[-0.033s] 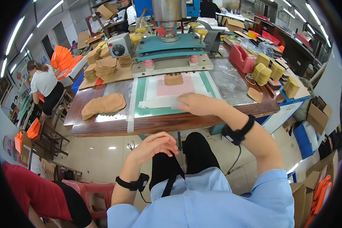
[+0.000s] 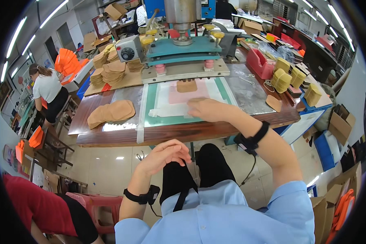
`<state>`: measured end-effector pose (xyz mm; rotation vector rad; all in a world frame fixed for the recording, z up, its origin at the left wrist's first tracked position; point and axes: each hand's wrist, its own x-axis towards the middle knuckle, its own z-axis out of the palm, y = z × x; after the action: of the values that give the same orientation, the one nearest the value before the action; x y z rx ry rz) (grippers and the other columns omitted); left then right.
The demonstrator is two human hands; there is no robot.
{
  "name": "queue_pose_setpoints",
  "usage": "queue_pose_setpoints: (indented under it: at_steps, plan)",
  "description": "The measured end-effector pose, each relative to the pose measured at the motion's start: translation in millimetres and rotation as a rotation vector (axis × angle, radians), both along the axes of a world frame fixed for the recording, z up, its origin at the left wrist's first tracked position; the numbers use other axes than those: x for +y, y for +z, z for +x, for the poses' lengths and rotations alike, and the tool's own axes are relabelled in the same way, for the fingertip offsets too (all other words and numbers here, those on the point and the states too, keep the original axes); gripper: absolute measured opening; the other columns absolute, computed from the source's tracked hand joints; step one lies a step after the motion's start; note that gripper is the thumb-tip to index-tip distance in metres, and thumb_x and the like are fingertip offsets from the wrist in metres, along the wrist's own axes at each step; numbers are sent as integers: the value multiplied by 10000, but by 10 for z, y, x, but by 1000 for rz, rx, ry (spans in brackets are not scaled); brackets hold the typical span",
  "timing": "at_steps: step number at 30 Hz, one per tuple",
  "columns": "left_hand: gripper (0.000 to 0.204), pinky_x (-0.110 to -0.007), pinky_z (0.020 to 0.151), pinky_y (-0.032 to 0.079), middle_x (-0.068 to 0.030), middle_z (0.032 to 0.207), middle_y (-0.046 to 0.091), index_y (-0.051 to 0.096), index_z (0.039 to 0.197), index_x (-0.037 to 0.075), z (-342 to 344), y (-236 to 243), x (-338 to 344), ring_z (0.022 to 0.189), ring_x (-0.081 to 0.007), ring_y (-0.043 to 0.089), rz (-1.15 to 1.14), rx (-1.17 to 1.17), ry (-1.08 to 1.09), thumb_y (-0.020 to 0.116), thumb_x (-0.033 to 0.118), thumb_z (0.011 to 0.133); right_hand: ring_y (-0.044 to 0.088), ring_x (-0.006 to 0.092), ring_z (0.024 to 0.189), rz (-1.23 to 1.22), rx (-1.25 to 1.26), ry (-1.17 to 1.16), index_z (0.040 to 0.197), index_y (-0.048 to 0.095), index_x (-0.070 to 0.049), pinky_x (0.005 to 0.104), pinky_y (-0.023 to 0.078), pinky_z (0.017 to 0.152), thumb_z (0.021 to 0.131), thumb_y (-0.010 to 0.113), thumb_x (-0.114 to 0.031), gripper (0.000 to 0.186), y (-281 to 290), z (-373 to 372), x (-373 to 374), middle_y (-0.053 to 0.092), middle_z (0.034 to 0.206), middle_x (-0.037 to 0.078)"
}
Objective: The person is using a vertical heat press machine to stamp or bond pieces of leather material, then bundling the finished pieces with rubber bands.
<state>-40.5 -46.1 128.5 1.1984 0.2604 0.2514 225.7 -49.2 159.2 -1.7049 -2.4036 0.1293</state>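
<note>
My right hand [image 2: 210, 110] reaches over the near part of a green mat [image 2: 166, 119], fingers stretched forward and lightly blurred, by the right end of a white strip [image 2: 168, 111]. Nothing shows in its fingers. My left hand [image 2: 168, 155] hovers before the table edge above my lap, loosely curled with fingers apart and holding nothing. Beyond the right hand, a brown leather-like piece [image 2: 187, 86] lies on a pink sheet [image 2: 179, 97], its far edge by the press plate [image 2: 187, 72]. A fanned stack of tan pieces [image 2: 111, 114] rests on the table's left.
The teal press head [image 2: 183, 51] stands over the table's back. Tan stacks [image 2: 113, 72] sit left of it by a grey dial box [image 2: 129, 49]. At right are a pink tape dispenser [image 2: 259, 65], yellow bundles [image 2: 281, 80] and one tan piece [image 2: 273, 103]. A person in red [image 2: 40, 207] is at lower left.
My right hand has shifted slightly to the left and away from me over the mat. My left hand stays about where it was.
</note>
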Motion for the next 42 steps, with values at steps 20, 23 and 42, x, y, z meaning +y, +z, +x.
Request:
queue_pose_setpoints:
  at_steps: [20,23,42]
  plan:
    - [357,-357,967,399,-123,1157,553,477,1206,0,479,76,557,1104,-225,531,-68,-123,662,510,229,934,356,341,1279,237,289,136,1360,341,-31,413,304,1048,883,489,-368,603,-86,-244,190,353,1396,192]
    - [367,-326,917,440,-102,1139,565,462,1214,-11,466,62,636,1085,-190,544,-19,-106,632,556,168,908,425,340,1215,276,338,264,1308,407,-31,419,340,1015,891,496,-340,527,-148,-446,-188,447,1306,204]
    - [316,-327,882,407,-125,1116,577,547,1141,5,-378,153,1333,1015,-234,536,1422,318,900,583,127,853,617,286,756,423,-157,-819,852,626,-67,375,495,646,812,559,-133,102,-144,1848,-1512,630,816,126]
